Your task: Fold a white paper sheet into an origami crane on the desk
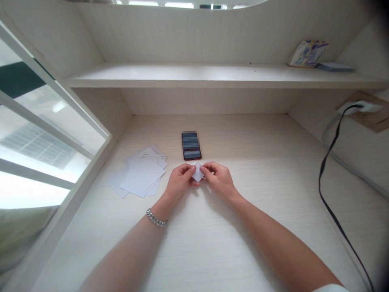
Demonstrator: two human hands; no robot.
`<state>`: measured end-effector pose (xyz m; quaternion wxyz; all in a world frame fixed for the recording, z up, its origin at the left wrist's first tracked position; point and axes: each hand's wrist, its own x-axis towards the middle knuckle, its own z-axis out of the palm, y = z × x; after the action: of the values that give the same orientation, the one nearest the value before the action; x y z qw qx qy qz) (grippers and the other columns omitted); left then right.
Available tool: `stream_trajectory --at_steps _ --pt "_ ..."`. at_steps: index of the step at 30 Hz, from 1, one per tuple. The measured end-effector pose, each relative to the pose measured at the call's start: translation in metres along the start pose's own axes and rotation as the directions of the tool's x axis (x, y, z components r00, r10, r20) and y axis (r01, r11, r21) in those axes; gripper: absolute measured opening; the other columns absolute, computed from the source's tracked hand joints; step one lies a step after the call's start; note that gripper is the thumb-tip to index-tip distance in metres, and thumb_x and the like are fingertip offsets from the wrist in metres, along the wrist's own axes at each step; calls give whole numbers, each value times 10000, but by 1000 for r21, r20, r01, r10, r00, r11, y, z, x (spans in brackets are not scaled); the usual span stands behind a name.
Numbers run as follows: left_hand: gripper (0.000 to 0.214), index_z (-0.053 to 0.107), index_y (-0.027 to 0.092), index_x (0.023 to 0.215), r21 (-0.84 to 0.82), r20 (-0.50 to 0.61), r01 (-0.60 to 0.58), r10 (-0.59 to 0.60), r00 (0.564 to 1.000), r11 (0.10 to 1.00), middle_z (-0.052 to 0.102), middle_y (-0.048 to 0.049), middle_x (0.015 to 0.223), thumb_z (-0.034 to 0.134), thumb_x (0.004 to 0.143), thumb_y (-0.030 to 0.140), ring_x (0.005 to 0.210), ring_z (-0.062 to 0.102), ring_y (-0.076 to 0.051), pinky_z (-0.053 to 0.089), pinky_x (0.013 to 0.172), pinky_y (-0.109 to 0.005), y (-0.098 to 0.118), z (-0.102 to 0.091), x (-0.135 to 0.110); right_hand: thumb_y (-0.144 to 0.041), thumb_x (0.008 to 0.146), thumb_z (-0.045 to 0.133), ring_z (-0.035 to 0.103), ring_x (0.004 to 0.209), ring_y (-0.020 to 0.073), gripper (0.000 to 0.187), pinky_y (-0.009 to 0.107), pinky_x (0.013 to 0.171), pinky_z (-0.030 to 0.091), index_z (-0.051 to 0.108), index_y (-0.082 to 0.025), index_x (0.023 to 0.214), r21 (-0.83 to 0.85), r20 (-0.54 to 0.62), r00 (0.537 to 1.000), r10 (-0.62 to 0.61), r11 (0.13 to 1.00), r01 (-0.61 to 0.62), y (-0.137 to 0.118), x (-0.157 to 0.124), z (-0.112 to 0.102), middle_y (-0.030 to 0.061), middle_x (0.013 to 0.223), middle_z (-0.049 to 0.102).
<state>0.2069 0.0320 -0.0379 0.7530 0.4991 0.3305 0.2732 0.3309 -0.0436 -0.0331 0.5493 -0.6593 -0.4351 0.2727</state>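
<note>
Between my two hands is a small folded piece of white paper (197, 172), roughly diamond-shaped, held just above the desk. My left hand (181, 178) pinches its left side between thumb and fingers; a chain bracelet circles that wrist. On the right side, the thumb and fingers of my right hand (218, 177) close on the same paper. The paper's underside and some fingertips are hidden. Just beyond the hands lies a phone (191, 145) with its screen lit and blurred out. A loose pile of white paper sheets (142, 172) spreads to the left of my left hand.
A raised shelf (194, 75) runs across the back of the desk (267, 150), with a small box (308, 52) at its right end. A black cable (322, 170) hangs from the wall socket (370, 109) down the right side. A barred window (45, 121) is at left.
</note>
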Motion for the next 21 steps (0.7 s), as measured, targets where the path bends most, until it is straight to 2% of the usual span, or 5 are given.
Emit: stream_trajectory --at_steps 8,14,21 --pt "250 592 122 805 -97 15 55 -54 998 994 623 -53 744 641 724 353 609 627 -132 560 558 -259 3 0 0 -279 828 494 635 661 157 195 247 573 512 654 -170 849 -126 -6 996 -94 988 92 3 -3 3 56 831 667" --pt "178 569 123 760 -183 20 69 -67 998 981 625 -37 748 638 715 280 627 630 -130 570 623 -297 6 1 0 -255 833 494 636 762 177 208 278 674 513 672 -205 927 -213 -28 984 -177 963 167 7 -4 4 47 908 684" --pt "165 567 118 736 -224 20 79 -77 997 971 612 -35 721 641 703 261 617 611 -123 559 714 -361 8 2 0 -272 817 533 646 801 189 207 306 734 511 688 -222 945 -184 -103 975 -197 967 176 10 -4 5 41 931 698"
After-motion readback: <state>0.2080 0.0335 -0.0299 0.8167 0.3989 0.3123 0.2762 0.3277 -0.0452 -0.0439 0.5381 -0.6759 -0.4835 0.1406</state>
